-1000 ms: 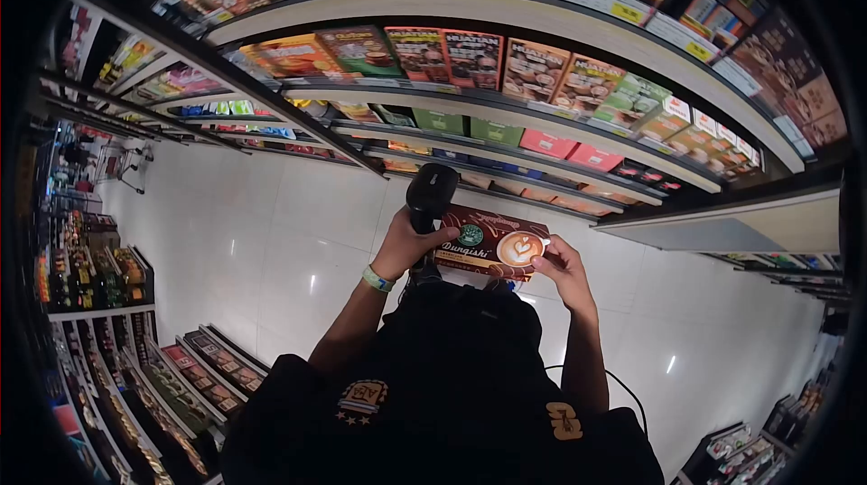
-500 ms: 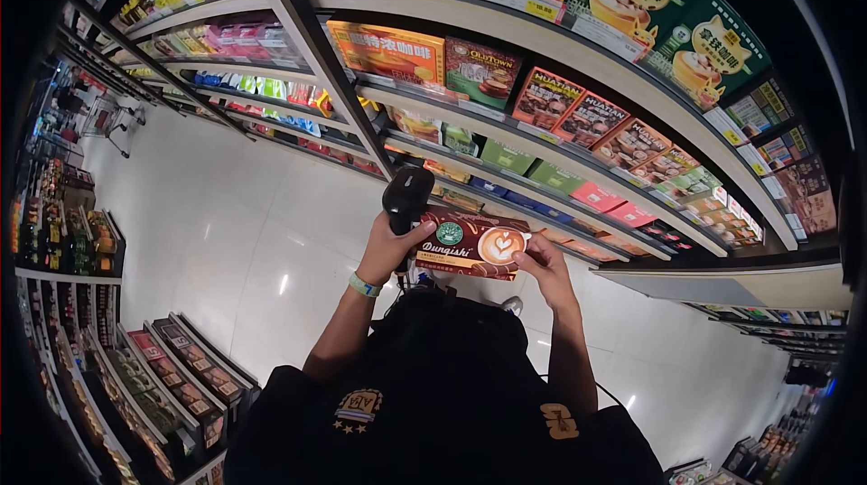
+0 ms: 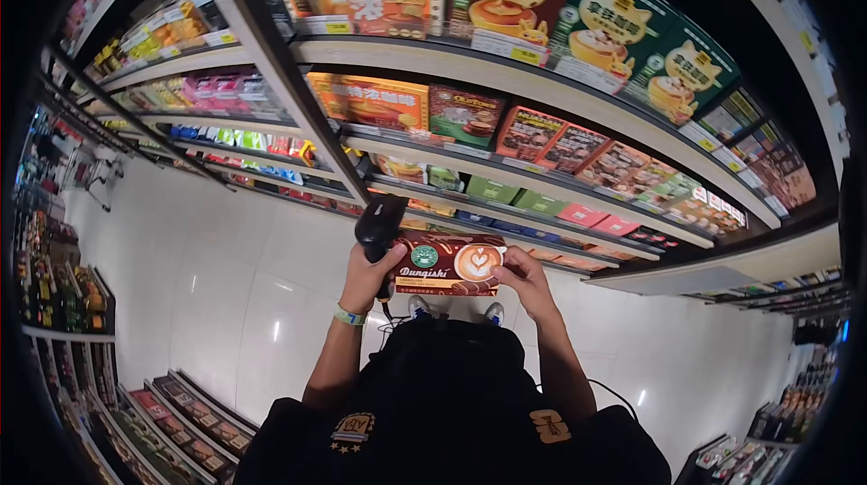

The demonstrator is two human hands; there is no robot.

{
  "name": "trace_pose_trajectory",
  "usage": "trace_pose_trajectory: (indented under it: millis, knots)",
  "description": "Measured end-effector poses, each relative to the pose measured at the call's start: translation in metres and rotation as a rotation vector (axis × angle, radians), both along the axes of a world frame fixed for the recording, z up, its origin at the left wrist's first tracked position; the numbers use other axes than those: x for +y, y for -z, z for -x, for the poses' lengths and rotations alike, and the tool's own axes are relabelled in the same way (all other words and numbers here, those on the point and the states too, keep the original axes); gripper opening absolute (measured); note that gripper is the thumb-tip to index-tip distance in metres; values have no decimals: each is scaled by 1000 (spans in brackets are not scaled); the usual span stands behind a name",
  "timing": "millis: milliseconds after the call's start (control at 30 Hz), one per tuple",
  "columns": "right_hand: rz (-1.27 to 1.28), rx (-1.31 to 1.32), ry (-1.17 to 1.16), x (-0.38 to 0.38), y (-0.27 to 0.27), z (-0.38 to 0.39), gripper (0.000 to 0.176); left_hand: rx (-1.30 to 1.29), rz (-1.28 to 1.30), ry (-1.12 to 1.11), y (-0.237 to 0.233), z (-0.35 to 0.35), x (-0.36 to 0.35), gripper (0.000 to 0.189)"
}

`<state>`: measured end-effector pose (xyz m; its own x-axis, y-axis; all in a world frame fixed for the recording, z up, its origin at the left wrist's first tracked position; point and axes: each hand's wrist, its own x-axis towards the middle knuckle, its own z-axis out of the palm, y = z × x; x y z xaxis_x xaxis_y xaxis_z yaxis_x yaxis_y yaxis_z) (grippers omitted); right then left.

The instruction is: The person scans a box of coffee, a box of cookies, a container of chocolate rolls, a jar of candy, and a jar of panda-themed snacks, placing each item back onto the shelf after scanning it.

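My left hand (image 3: 363,279), with a band at its wrist, is wrapped round the handle of a black barcode scanner (image 3: 379,219). Its thumb also presses on the left end of a dark red coffee box (image 3: 438,261). The box is held out level in front of me, its face with a green round logo, the word "Dungishi" and a cup of latte art turned up to me. At the box's right end, my right hand (image 3: 526,281) pinches the edge, thumb on the front and fingers partly hidden behind.
Shelves full of coffee boxes (image 3: 515,2) curve across the front, with price tags along the shelf edges (image 3: 506,60). A dark upright post (image 3: 271,60) divides them. Low display racks (image 3: 194,426) stand at lower left, a cart (image 3: 90,173) farther off. Pale tiled floor (image 3: 262,295) lies below.
My view has shifted, so the shelves show larger and both shoes now appear below the box. The box and both hands sit lower and farther left in view, grips unchanged.
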<state>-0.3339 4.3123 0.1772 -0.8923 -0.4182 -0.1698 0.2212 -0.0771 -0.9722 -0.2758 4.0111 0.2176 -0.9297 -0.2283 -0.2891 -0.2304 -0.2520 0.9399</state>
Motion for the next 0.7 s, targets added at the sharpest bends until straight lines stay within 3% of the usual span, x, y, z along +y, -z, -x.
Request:
trace_pose_trajectory:
  millis: [167,367,433,700]
  knots:
    - [9,-10,-11,17,9,2,25,-3,-1,30,13,11,10,24]
    - [27,-42,63,46,7,-6,24,22,-42,71,14,26,40,29]
    - [61,-50,90,54,0,-7,15,-10,-52,93,12,31,52,29]
    - [77,-89,144,93,14,-9,22,-40,-86,156,10,49,89,28]
